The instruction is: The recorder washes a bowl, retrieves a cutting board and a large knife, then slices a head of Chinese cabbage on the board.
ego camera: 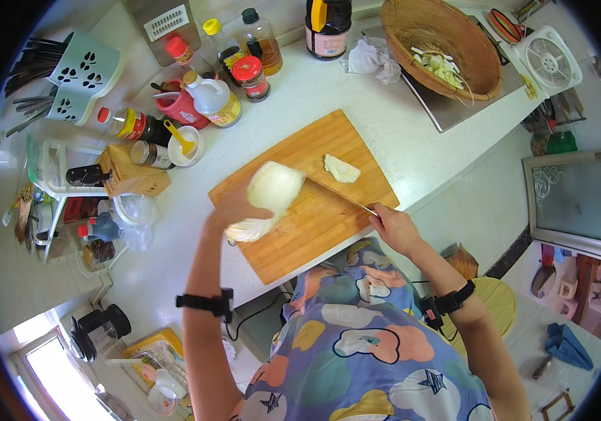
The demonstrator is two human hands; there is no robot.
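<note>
My left hand grips a pale piece of Chinese cabbage on the left part of a wooden cutting board. The hand is slightly blurred, and the cabbage hides some of its fingers. In my right hand is the handle of a kitchen knife, held at the board's right edge. Its blade points up and left, with the tip beside the cabbage; I see it nearly edge-on. A small cut cabbage piece lies apart on the board, beyond the blade.
A wicker basket with cut vegetable pieces sits at the back right. Several bottles, a red-lidded jar and a white bowl with a yellow spoon stand behind the board. Left are a knife block and a white rack.
</note>
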